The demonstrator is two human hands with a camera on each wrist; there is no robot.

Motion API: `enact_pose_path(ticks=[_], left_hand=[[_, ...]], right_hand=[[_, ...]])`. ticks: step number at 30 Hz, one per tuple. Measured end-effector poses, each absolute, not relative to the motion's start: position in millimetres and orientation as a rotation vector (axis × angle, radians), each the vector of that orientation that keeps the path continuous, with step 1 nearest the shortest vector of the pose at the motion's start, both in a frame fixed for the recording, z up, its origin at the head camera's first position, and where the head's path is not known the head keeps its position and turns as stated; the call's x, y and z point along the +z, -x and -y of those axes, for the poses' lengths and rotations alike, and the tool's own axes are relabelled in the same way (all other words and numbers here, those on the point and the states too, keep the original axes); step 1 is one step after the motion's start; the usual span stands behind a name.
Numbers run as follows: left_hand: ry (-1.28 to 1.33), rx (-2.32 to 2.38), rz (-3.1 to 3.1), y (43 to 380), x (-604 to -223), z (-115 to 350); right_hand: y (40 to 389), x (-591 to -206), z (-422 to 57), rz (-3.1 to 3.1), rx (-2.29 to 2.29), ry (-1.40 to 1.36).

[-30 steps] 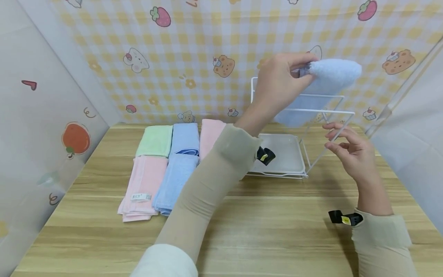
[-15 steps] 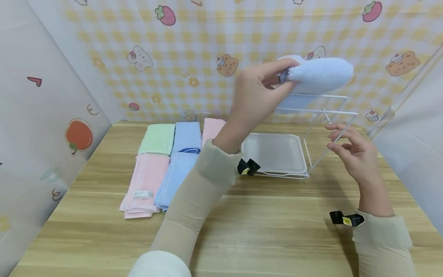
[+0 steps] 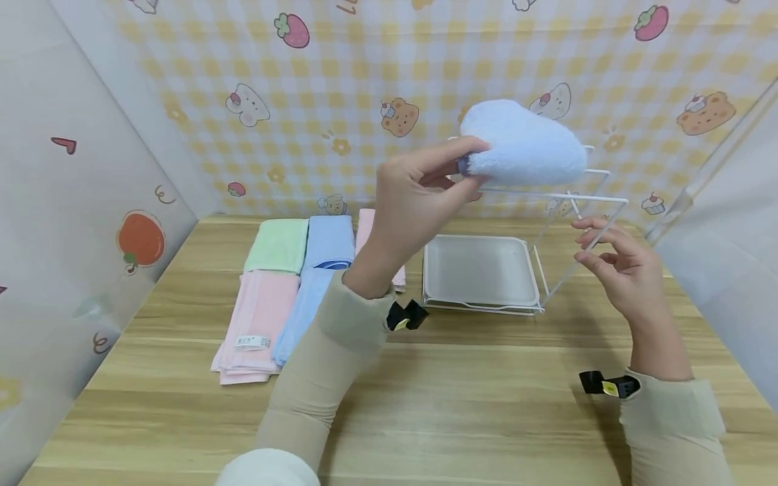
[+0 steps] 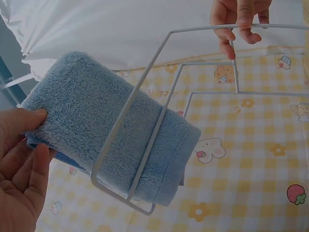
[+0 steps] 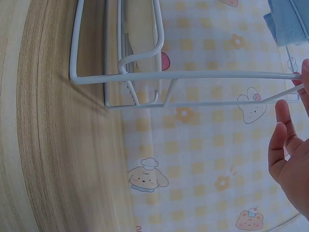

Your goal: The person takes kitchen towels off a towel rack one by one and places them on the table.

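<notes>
My left hand [image 3: 419, 196] pinches one end of a folded light blue towel [image 3: 529, 148] between thumb and fingers, holding it up at the top of the white wire rack [image 3: 559, 196]. In the left wrist view, rack wires cross in front of the towel [image 4: 72, 96], whose banded far end slants downward. My right hand [image 3: 632, 277] grips the rack's right side wire, thumb in front and fingers beyond it. The right wrist view has the same hand [image 5: 294, 164] at the rack's upper end, with a corner of the towel [image 5: 289, 24] above.
A shallow grey-white tray [image 3: 480, 263] sits in the rack's base. Left of it on the wooden table [image 3: 474, 405] lie folded towels: green [image 3: 276, 244], blue [image 3: 330, 236], pink [image 3: 367, 223], then pink [image 3: 264, 304] and blue [image 3: 304, 310] in front. A patterned cloth [image 3: 340, 67] hangs behind.
My left hand has moved left and somewhat lower with the blue towel, which now lies more level across the rack's top. The right hand has stayed on the rack.
</notes>
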State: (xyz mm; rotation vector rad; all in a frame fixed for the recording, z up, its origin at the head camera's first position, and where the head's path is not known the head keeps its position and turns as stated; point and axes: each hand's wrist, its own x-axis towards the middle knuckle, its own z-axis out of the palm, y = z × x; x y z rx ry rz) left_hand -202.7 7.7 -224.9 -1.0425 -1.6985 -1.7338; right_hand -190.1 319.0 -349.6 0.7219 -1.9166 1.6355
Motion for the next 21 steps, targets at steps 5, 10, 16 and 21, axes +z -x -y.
enact_pose_path(ticks=[5,10,16,21], left_hand=[[0.99,-1.742,1.634,205.7,-231.8,8.8],[0.935,-1.784,1.565,205.9,-236.9,23.4],[0.905,-1.82,1.482,204.9,-241.0,37.8],[0.833,-1.854,1.373,207.3,-241.7,48.5]], right_hand=[[190.5,-349.3,-318.9,1.901,1.654,-0.739],[190.7,-350.9,-320.0,1.898,1.655,-0.742],[191.2,-351.3,-319.8,1.901,1.66,-0.748],[191.8,-350.3,-319.7,1.914,1.659,-0.732]])
